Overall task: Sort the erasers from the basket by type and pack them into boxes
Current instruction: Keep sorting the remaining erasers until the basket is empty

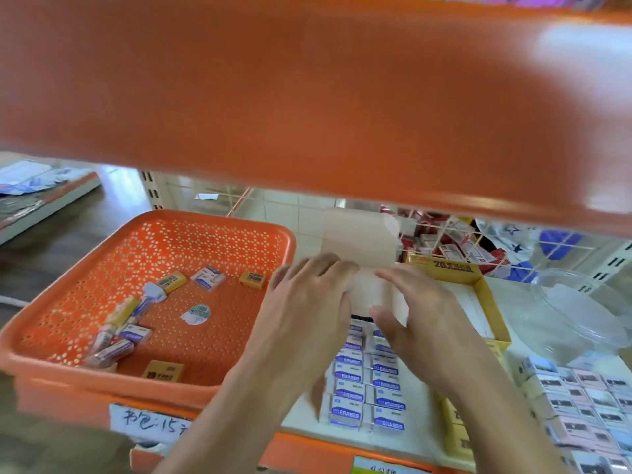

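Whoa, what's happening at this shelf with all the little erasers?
A person is sorting erasers on a shop shelf. The left hand and right hand both rest on a pale cardboard box flap, which stands over neat rows of blue-and-white packed erasers. To the left, the orange basket holds a handful of loose erasers, yellow and blue-and-white mixed. The picture is too blurred to show how the right hand holds the flap.
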Demonstrator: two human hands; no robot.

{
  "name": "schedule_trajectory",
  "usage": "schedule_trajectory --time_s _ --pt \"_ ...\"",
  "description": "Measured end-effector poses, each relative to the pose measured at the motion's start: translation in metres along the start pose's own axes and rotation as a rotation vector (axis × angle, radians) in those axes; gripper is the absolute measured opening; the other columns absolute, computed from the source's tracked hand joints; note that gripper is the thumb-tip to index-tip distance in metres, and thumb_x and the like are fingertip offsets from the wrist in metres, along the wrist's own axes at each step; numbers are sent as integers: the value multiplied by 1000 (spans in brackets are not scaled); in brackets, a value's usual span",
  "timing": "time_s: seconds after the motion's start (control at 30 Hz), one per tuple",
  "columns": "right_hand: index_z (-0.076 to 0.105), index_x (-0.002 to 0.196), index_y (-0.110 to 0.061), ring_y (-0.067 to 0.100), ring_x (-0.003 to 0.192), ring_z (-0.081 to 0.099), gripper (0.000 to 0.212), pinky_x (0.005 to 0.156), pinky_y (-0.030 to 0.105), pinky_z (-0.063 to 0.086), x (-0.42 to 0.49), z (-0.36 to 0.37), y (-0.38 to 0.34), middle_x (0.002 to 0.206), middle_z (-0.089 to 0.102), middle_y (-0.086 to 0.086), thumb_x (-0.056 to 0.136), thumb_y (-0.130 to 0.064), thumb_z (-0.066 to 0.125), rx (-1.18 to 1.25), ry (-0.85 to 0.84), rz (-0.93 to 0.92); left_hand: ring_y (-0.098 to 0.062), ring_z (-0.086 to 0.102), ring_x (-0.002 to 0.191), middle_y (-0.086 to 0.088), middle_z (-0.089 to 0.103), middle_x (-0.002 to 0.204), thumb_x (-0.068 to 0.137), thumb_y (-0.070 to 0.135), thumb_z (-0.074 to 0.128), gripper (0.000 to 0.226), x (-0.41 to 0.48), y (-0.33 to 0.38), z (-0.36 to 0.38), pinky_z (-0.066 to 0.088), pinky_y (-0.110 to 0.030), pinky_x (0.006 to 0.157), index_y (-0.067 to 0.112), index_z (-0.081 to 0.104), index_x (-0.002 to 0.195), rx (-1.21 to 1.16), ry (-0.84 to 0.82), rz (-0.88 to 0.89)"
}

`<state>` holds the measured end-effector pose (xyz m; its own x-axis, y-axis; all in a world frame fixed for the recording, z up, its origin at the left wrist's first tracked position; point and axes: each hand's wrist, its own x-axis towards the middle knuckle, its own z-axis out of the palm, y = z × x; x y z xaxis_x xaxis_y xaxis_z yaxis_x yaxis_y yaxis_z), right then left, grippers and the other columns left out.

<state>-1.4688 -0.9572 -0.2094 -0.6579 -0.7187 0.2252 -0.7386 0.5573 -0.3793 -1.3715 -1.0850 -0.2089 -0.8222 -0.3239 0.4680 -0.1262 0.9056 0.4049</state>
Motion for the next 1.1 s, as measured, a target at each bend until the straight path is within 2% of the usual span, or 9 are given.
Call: schedule_trajectory --time_s 0.17,0.27,0.4,0.53,0.63,0.77,0.83,0.97,1.1 --pt "36 143 -30 6 131 33 50 103 15 21 23 12 -54 144 37 -12 95 -36 51 41 -80 -107 -19 53 119 6 59 128 91 26 59 36 -13 -55 -49 37 -39 104 24 58 126 136 -8 -204" --pt "39 142 -26 11 131 35 51 103 15 18 42 29 -88 143 41 -6 93 -33 54 31 -98 -217 -20 51 121 7 56 130 91 33 57 40 -23 -90 -78 38 -40 103 27 55 131 196 -49 -328" --pt "47 136 -19 19 128 41 50 107 26 28 72 57 -128 137 47 2 90 -32 59 18 -154 -296 -19 47 123 8 52 131 89 37 58 46 -33 -137 -105 39 -38 102 31 51 134 319 -206 -446" --pt "50 131 -13 25 124 45 44 103 32 35 109 83 -157 134 50 10 91 -32 58 -166 -370 -300 -20 58 108 1 59 119 87 26 57 32 -32 -177 -113 51 -37 88 27 59 119 398 -417 -436" --pt "48 135 -15 27 125 47 43 101 33 40 133 99 -171 137 50 11 94 -28 54 -306 -530 -264 -20 59 109 0 60 122 90 17 56 33 -11 -193 -109 53 -35 87 23 58 122 484 -571 -407" --pt "57 122 -16 28 107 58 33 76 28 42 142 118 -174 121 61 10 89 -14 54 -402 -680 -268 -22 60 109 -4 61 122 92 11 54 35 10 -207 -89 52 -31 82 14 56 127 577 -761 -301" --pt "60 115 -14 30 99 61 28 71 30 43 141 125 -173 111 64 12 88 -10 54 -411 -690 -261 -23 60 108 -7 61 121 92 9 54 33 12 -208 -83 46 -28 71 9 52 125 592 -807 -263" --pt "60 109 -12 31 95 60 21 71 32 43 140 130 -170 109 62 14 93 -21 50 -346 -584 -244 -23 63 99 -6 63 113 92 14 54 27 13 -204 -82 38 -24 55 9 54 119 592 -807 -260" --pt "57 110 -9 27 97 59 26 75 31 45 138 123 -171 110 61 11 87 -20 63 -305 -621 -179 -21 63 85 -4 63 110 87 17 58 27 12 -202 -90 37 -22 44 15 59 114 523 -764 -337"
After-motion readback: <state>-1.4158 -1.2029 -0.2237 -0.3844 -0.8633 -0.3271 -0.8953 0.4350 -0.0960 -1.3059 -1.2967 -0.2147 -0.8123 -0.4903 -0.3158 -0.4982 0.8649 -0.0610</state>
